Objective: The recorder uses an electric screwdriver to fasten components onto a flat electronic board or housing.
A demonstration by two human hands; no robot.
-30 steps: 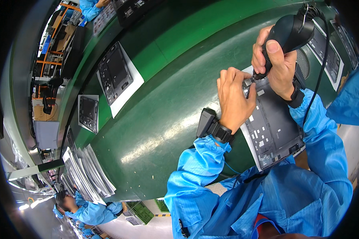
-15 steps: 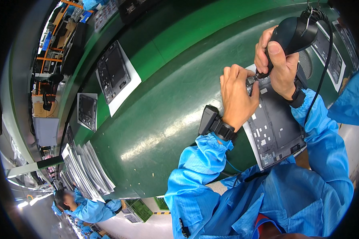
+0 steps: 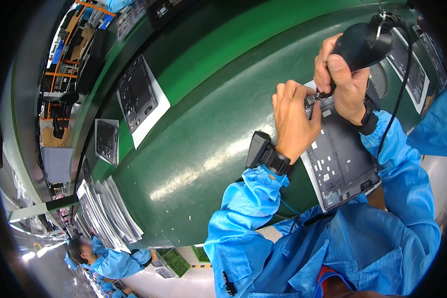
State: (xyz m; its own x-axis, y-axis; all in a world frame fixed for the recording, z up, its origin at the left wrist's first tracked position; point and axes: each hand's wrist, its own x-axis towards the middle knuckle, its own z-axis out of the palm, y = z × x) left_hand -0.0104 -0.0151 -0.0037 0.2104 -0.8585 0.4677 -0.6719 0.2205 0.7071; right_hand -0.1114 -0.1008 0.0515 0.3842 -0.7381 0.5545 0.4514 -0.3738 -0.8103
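My right hand (image 3: 350, 82) is closed around a black electric screwdriver (image 3: 363, 45), held tilted with its tip pointing down at the far left corner of a dark tablet-like casing (image 3: 350, 164). My left hand (image 3: 295, 116) is bent over that same corner. Its thumb and fingers close in around the tip, beside a small silvery metal bit; what exactly they pinch is hidden. Several small white patches dot the casing, which lies on a white sheet (image 3: 314, 175). A cable (image 3: 406, 87) hangs from the screwdriver's top past my right forearm.
Similar casings on white sheets lie on the bright green strip, one larger (image 3: 138, 94) and one smaller (image 3: 107, 140). A stack of sheets (image 3: 107, 211) stands at the left table end. Another casing (image 3: 407, 67) is at right, near a blue sleeve (image 3: 434, 121). A person (image 3: 107, 256) sits lower left.
The casings on the bright green strip have slid slightly left and toward the stack. My hands and the screwdriver have shifted a touch left, still at the same corner.
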